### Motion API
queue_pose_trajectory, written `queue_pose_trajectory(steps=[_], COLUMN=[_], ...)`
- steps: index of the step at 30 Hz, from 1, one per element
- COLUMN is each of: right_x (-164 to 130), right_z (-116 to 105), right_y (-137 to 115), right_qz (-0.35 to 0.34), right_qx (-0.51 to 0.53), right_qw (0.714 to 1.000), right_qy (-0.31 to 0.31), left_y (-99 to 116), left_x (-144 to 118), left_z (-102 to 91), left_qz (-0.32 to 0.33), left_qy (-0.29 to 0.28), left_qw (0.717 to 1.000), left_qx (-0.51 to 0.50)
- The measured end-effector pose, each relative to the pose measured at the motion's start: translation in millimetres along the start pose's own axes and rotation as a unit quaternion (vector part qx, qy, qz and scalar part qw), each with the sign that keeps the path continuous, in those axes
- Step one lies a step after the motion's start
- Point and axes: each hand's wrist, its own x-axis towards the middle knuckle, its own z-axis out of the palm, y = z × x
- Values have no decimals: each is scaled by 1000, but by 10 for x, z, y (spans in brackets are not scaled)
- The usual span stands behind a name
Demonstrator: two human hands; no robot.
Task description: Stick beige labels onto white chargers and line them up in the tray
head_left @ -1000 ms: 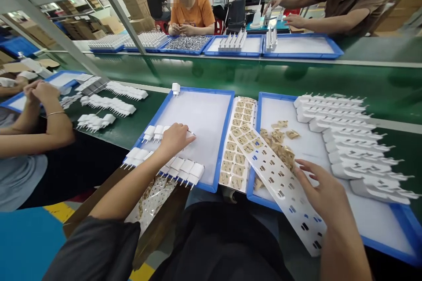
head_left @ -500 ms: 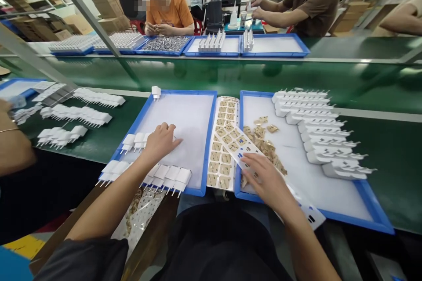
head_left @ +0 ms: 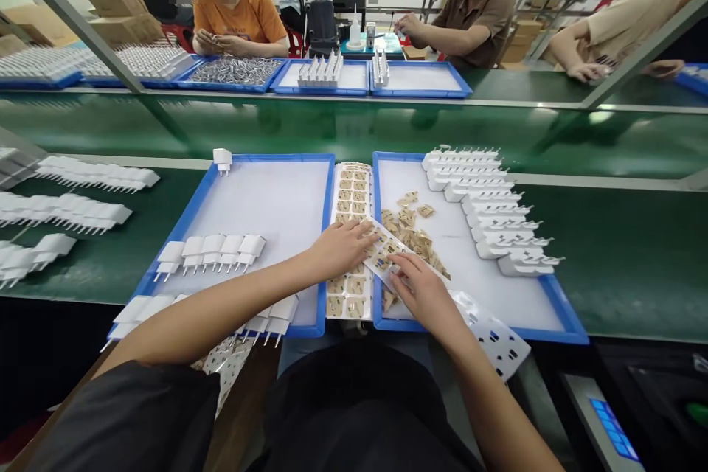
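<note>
My left hand (head_left: 338,246) rests flat, fingers spread, on the end of a white sticker sheet (head_left: 492,335) that lies slantwise over a second sheet of tan stickers (head_left: 350,195) between two blue trays. My right hand (head_left: 423,292) presses on the same slanting sheet just to the right, over the near left corner of the right tray (head_left: 556,306). A heap of loose tan stickers (head_left: 412,225) lies in that tray beside stacked white plug adapters (head_left: 487,210). The left tray (head_left: 182,217) holds a short row of white adapters (head_left: 213,251).
A green conveyor belt (head_left: 354,129) runs across behind the trays. Several people work at blue trays on its far side. More white adapters (head_left: 71,199) lie on the green surface at left. A device with a blue screen (head_left: 611,428) sits at lower right.
My left hand left the adapters in the left tray and moved right onto the sticker sheet. My right hand slid left along the sheet. The view turned right.
</note>
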Motion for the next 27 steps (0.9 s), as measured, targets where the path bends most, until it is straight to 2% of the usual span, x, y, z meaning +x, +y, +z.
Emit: queue_pose_trajectory(steps=[4, 7, 11, 20, 27], right_x=[168, 209, 183, 126, 94], right_z=[121, 168, 216, 229, 236], right_y=[-13, -5, -16, 8, -27], right_qz=[51, 43, 16, 14, 13], right_qx=[-51, -61, -34, 37, 40], right_qw=[997, 997, 999, 998, 998], right_qy=[-8, -6, 33, 47, 52], left_y=[22, 22, 40, 126, 171], left_x=[33, -5, -53, -87, -69], left_z=[99, 159, 203, 174, 127], left_qz=[-2, -3, 2, -2, -19], left_qy=[-13, 10, 31, 34, 20], left_qw=[1000, 1000, 999, 999, 1000], left_qx=[6, 13, 18, 8, -4])
